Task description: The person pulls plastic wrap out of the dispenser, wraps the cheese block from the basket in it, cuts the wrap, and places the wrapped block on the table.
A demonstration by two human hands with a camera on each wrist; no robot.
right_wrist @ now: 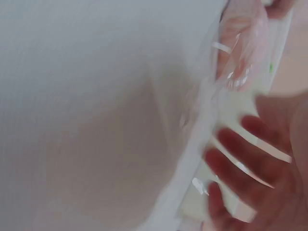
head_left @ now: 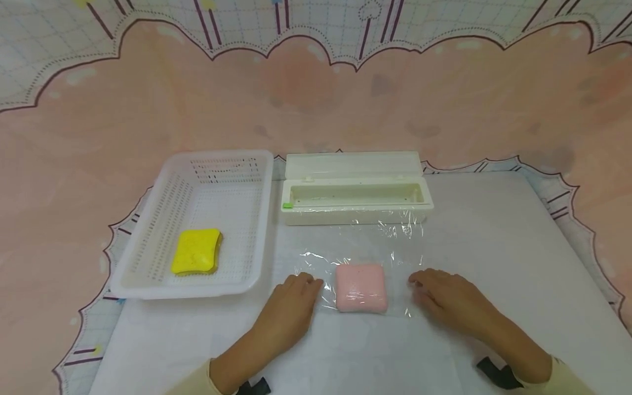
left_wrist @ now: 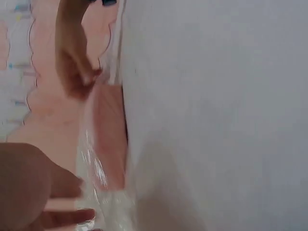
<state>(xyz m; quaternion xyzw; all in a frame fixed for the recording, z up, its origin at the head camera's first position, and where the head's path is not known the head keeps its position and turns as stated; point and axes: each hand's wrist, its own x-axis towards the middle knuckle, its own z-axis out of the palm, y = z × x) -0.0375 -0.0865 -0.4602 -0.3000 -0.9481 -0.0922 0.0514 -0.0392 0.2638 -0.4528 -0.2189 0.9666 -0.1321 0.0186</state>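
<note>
A pink square block [head_left: 361, 288], like a bar of soap, lies on the white cloth with clear plastic film [head_left: 316, 260] over and around it. My left hand [head_left: 292, 307] is just left of the block, fingertips at the film's left edge. In the left wrist view, fingers of my left hand [left_wrist: 62, 199] reach out loosely beside the film. My right hand [head_left: 451, 299] lies at the film's right side, apart from the block. The right wrist view has the fingers of my right hand [right_wrist: 255, 168] spread and slightly bent, with nothing gripped between them.
Behind the block stands a pale film dispenser box [head_left: 357, 216] with its lid raised and a small green piece at its left end. To the left, a white perforated basket [head_left: 247, 219] holds a yellow block [head_left: 196, 251]. A patterned cloth [head_left: 494, 104] surrounds the white one.
</note>
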